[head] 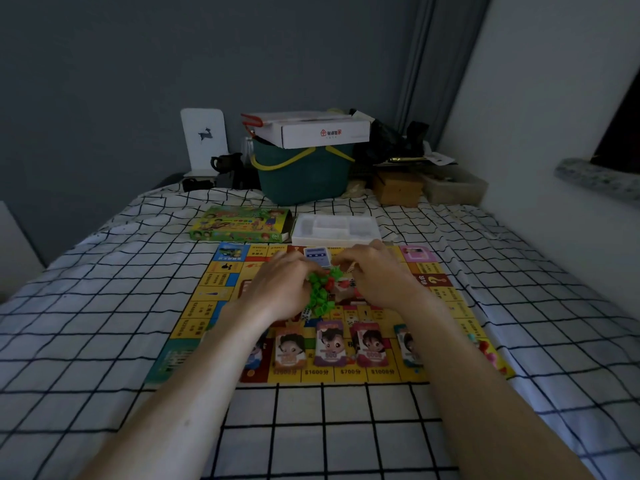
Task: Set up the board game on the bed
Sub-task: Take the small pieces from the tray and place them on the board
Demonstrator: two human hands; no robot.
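A colourful game board [214, 289] lies flat on the checked bedsheet. In its middle sits a heap of small green and red plastic pieces [323, 289]. My left hand [280, 289] cups the heap from the left, fingers curled into it. My right hand [377, 275] reaches in from the right, fingertips pinching at the pieces. A blue card deck [317, 255] lies just beyond the heap. Several character cards [330, 342] stand in a row along the board's near edge. White dice [306, 313] lie below my left hand.
The green game box [242, 225] and a white plastic insert tray [336, 228] lie beyond the board. A green basket [304, 174] topped by a white carton [311, 129] stands at the bed's far end, with clutter to its right. A wall runs along the right.
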